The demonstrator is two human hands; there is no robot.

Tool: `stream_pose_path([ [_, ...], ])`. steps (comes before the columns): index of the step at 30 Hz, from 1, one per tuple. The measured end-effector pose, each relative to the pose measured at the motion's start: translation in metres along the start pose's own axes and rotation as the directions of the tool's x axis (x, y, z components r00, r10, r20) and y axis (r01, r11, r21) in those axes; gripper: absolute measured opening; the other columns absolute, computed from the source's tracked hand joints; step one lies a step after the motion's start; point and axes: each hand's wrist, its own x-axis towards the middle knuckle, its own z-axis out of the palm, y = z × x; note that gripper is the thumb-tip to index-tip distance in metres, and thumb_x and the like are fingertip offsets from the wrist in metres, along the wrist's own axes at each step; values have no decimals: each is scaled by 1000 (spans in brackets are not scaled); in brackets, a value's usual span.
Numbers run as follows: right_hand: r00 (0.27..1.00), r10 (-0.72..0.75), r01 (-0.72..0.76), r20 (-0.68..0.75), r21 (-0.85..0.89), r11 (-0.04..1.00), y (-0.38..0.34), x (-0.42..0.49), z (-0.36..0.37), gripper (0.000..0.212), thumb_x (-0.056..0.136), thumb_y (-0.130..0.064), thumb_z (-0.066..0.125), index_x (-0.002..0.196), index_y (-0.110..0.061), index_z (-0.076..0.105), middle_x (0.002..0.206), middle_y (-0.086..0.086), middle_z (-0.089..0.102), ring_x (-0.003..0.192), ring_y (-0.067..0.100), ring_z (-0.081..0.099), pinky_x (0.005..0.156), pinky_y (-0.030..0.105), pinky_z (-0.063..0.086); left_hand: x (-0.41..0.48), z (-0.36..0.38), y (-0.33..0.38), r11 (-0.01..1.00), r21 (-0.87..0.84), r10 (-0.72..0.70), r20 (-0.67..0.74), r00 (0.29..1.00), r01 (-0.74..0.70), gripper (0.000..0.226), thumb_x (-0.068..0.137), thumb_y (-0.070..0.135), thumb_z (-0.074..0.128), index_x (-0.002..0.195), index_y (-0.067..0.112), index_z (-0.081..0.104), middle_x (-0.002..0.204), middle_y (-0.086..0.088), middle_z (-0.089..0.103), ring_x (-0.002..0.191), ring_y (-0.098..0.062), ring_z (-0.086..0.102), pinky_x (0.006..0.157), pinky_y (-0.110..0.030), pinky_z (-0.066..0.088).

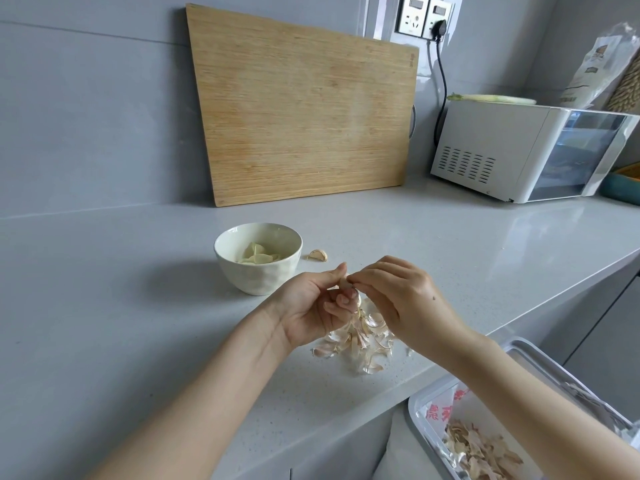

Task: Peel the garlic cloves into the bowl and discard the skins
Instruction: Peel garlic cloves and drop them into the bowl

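Grey counter [138,306] — bowl [257,277] holds peeled cloves [258,257]; bin [415,415] below, seemingly skins [481,449].

Garlic clove [344,283] largely concealed between left hand [311,306] and right hand [405,299]. Bin [412,414], 5 o'clock, cropped by frame.

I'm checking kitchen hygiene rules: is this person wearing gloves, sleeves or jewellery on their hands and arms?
No. The left hand and right hand are bare: no gloves, no rings in view. The left forearm and right forearm are uncovered to the frame edge, with no sleeve, watch or bracelet showing. A small dark spot marks the back of the right hand.
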Motion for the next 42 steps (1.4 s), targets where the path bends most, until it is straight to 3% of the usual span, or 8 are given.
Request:
stream_pose_path([
  [8,995,-42,59,90,-202,978,-1,1,1,27,92,-13,45,80,-1,66,64,5,58,60,22,52,53,35,47,1,-1,-1,1000,19,25,-49,998,-24,50,95,20,46,49,0,51,49,-8,48,34,-9,43,29,-10,27],
  [11,993,-77,95,85,-233,968,-3,0,1,23,90,-9,47,80,-1,66,63,5,57,58,22,50,54,32,45,1,-1,-2,999,27,23,-58,998,-21,49,94,19,47,49,0,51,48,-8,47,34,-9,43,29,-10,26],
  [19,995,-67,76,68,-144,987,1,-3,-1,19,90,-9,50,84,-2,67,66,5,60,60,22,52,57,29,45,0,0,-3,998,58,-19,-56,998,22,48,92,20,47,49,1,50,48,-8,46,34,-9,41,28,-11,27],
  [27,990,23,-20,141,-19,1000,0,-3,-3,30,93,-22,46,89,-5,70,68,2,65,63,21,59,62,30,49,1,0,-4,995,99,-14,-97,995,24,43,98,17,40,58,2,46,47,-10,45,33,-9,39,27,-11,25],
  [32,968,251,-249,-25,43,967,-10,-5,2,21,88,-26,58,85,-11,73,66,-4,65,62,5,46,63,5,36,0,4,-4,973,220,91,-72,993,-73,35,99,19,39,67,7,44,48,-5,44,34,-7,34,30,-11,20],
  [37,823,566,-541,-50,235,807,-18,-2,6,7,84,-15,68,84,-13,75,68,-3,69,65,10,57,59,19,44,-4,5,-3,901,387,226,-31,974,-197,24,97,24,44,76,12,46,52,0,50,40,-7,35,34,-13,22],
  [40,814,579,-553,-47,239,798,-19,-1,7,8,85,-13,67,85,-13,75,70,-1,71,64,12,60,63,25,46,-5,6,-4,797,550,321,-33,946,-251,20,96,22,49,78,13,49,52,2,53,42,-8,39,36,-14,26],
  [42,838,537,-514,-91,196,835,-20,-3,10,9,85,-10,66,85,-12,75,71,-1,71,65,4,59,61,17,44,-4,6,-5,743,609,371,-31,928,-277,16,94,18,52,80,10,53,53,3,56,44,-9,44,39,-15,33],
])
